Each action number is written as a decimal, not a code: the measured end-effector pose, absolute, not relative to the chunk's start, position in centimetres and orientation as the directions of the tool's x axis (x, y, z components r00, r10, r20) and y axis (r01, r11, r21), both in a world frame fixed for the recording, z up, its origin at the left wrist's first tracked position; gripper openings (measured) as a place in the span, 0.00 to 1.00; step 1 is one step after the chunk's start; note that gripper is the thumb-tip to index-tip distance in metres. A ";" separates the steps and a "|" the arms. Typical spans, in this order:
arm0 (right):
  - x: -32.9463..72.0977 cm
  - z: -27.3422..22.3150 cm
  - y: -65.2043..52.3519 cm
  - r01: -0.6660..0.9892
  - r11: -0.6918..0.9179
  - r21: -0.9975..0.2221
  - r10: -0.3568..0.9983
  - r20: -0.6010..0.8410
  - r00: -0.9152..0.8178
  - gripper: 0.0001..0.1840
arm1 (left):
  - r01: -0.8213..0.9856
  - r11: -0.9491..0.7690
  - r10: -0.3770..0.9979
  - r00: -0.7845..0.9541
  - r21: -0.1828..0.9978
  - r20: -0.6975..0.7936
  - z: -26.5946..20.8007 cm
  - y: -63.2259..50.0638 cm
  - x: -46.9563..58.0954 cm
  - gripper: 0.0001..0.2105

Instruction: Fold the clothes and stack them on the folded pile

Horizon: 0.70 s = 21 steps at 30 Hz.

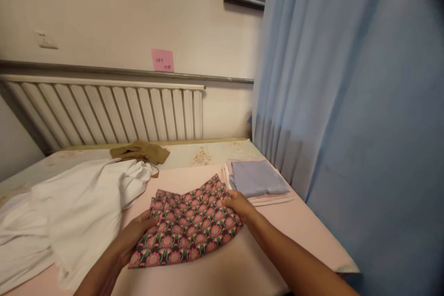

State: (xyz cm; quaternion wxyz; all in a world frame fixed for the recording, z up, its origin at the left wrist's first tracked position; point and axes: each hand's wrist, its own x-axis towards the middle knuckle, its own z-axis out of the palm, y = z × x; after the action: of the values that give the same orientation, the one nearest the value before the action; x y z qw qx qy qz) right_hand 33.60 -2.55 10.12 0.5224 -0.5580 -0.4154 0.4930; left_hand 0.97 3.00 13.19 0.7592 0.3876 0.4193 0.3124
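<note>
A dark skirt-shaped garment [194,217] with a pink flower print spreads between my two hands over the pink bed sheet. My left hand [137,231] grips its left side, thumb on top and fingers tucked behind the cloth. On the right side, my right hand [239,204] pinches the edge near the upper corner, the fingers partly hidden under the fabric. The upper edge sags a little in the middle. Just beyond my right hand lies a stack of folded clothes with a bluish-purple striped piece [258,178] on top.
Rumpled white clothing [86,203] covers the left of the bed, and a brown garment [142,151] lies behind it. A white radiator [138,111] runs along the wall. A blue curtain [347,78] hangs at the right, beside the pink-sheeted bed edge [322,240].
</note>
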 end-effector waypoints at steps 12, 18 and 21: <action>55.5 18.8 0.2 0.043 0.027 -0.999 0.930 0.041 0.366 0.25 | -0.268 0.240 0.835 0.548 0.933 -0.057 17.3 9.8 22.5 0.25; 61.8 17.0 -0.1 0.077 -0.021 -0.997 0.893 0.015 0.451 0.25 | -0.283 0.272 0.797 0.602 0.920 -0.050 15.3 11.9 30.0 0.24; 63.5 16.2 -0.3 0.080 -0.039 -0.996 0.881 0.003 0.473 0.26 | -0.277 0.292 0.786 0.615 0.915 -0.065 14.5 12.4 31.9 0.24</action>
State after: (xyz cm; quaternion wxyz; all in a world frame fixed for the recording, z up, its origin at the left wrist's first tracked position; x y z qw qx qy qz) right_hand 63.49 -0.30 16.17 0.5797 -0.6328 -0.3799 0.3454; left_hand 31.89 12.36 14.47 0.7591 0.4808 0.2645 0.3503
